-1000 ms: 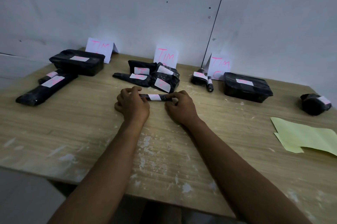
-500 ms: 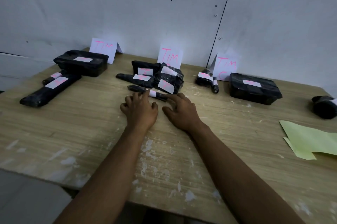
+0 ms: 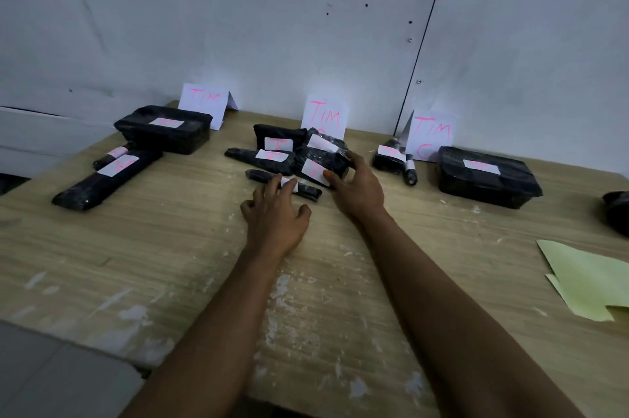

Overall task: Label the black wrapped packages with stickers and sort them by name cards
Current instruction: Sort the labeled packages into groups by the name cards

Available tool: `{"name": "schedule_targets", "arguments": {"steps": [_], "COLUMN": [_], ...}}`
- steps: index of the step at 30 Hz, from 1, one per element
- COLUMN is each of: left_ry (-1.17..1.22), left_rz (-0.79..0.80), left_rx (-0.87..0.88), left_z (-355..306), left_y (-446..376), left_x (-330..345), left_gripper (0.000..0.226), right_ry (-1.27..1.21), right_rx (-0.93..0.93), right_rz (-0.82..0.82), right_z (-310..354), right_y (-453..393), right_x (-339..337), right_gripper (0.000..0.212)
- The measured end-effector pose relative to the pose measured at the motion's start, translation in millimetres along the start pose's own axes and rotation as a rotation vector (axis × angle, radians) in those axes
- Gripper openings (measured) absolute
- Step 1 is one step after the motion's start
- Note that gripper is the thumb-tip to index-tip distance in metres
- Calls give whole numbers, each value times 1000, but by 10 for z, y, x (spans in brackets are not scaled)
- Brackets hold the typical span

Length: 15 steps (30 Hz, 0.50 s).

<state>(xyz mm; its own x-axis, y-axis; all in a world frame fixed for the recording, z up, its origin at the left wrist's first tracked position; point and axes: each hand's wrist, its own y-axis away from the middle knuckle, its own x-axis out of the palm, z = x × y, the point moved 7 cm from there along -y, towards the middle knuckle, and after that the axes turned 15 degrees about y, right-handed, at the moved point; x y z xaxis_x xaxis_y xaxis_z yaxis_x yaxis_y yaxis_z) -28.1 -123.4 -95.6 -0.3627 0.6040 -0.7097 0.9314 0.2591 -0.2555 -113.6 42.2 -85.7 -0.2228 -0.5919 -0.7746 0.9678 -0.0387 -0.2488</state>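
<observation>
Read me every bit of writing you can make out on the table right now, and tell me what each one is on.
"TIM" in pink on the left name card; anything below is hidden by a box.
"TIM" on the middle name card; a lower mark is cut off by packages.
"TIM" with what looks like "C" beneath on the right name card.
Pink marks on the package stickers, such as the left box sticker, are too blurred to read.
</observation>
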Motion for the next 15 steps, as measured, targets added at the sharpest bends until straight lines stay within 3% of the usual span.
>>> {"name": "schedule_targets", "arguments": {"steps": [5,15], "left_ry": [-3,-9], "left_rz": [-24,-38], "left_rx": [8,5], "left_z": [7,32], "left_y": [-22,-26], "left_x": [-27,-7], "left_gripper": [54,54], "right_ry": [-121,-213], "right_rx": [-6,-109], "right_rz": [-18,83], "right_z": [-38,-63], "right_y": [-72,-63], "right_x": [0,6], "right_gripper": [43,41]}}
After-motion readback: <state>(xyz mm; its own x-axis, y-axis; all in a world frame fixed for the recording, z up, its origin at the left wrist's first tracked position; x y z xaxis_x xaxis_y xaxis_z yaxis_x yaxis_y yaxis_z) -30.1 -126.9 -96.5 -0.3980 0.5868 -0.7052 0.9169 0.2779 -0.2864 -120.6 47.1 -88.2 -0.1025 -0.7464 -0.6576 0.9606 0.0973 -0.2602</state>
